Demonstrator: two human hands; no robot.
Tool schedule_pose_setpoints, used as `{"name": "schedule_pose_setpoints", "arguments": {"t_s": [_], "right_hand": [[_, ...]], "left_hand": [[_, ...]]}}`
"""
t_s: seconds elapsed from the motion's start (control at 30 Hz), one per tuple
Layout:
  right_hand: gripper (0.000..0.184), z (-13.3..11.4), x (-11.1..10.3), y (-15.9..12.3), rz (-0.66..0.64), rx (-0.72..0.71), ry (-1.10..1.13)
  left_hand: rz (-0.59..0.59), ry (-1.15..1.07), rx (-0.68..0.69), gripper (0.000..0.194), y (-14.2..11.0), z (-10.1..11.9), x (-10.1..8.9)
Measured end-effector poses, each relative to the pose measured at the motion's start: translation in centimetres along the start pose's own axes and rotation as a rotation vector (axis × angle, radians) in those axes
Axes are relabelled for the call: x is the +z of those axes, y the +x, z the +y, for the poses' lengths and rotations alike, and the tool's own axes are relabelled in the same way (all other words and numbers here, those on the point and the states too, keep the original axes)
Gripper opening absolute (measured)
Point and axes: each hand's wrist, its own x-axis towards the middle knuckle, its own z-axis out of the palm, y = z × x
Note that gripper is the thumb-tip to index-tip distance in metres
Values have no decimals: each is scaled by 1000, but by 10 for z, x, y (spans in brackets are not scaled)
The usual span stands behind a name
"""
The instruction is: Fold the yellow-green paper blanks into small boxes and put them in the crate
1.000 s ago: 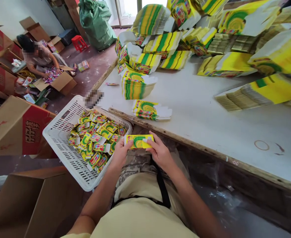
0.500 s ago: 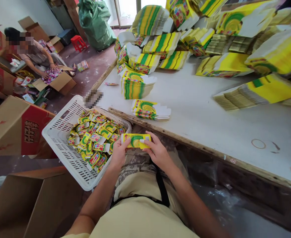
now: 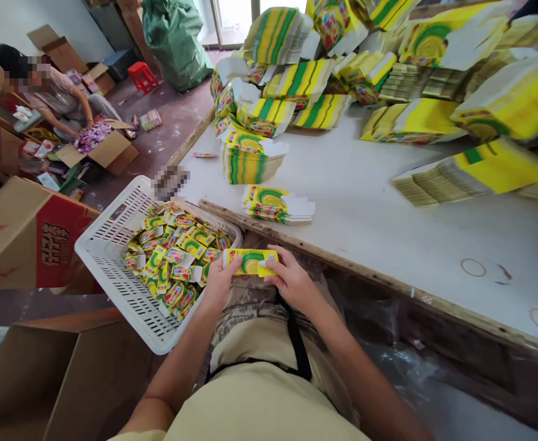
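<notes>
Between both hands, over my lap, is a small yellow and green printed carton (image 3: 249, 262). My left hand (image 3: 220, 280) grips its left end, thumb on the front face. At the other end my right hand (image 3: 293, 278) pinches it near a flap, fingers behind and thumb in front. To the left, a white plastic basket (image 3: 108, 248) holds many similar small cartons (image 3: 179, 257). On the table edge ahead lies a short stack of flattened cartons (image 3: 273, 203), with a taller bundle (image 3: 253, 160) behind it.
The white table (image 3: 355, 184) has a wooden edge and carries piled carton bundles (image 3: 278, 37) along its far side. Brown cardboard boxes (image 3: 11, 239) stand at left. Beyond are a seated person (image 3: 62, 98), a red stool (image 3: 142, 76) and a green sack (image 3: 172, 43).
The carton has shifted slightly left in my view, with both hands still on it. The seated person has leaned further left, and one arm now reaches out that way.
</notes>
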Motion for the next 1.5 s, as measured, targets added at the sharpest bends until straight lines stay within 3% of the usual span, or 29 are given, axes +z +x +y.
{"name": "schedule_pose_setpoints", "arguments": {"t_s": [0.13,0.23,0.37,0.5,0.6,0.67,0.73,0.8,0.87,0.93,1.0,1.13,1.27,1.37,1.5], "right_hand": [[21,-2,-12,9,-66,9,30],[19,-6,-20,19,-12,53,83],[48,-14,-13,34,151,191,232],[56,-16,0,49,103,238,249],[66,-5,-5,64,47,217,224],[56,9,-18,77,101,238,132],[39,25,-33,91,182,270,-24],[32,40,-43,104,199,297,-176],[31,49,-47,113,133,319,-282],[31,53,-45,118,52,333,-333],[30,54,-42,118,14,339,-349],[29,51,-42,113,4,332,-328],[34,49,-44,105,-10,297,-319],[32,52,-46,102,-13,304,-324],[37,66,-56,111,22,316,-330]], "left_hand": [[7,-49,20,43,4,6,6],[-3,-74,14,42,6,11,12],[-21,-77,-15,42,9,18,19],[16,-1,9,46,16,30,3],[211,236,152,44,24,45,-40],[501,506,288,43,31,56,-78],[802,758,413,55,38,64,-108],[879,858,484,64,45,66,-118],[703,796,470,61,52,62,-104],[421,687,424,52,62,56,-72],[215,631,433,50,78,52,-33],[29,603,460,67,117,56,26],[-230,895,446,69,141,65,46],[-292,1036,457,61,146,65,50],[-221,1006,469,60,148,54,59]]}}
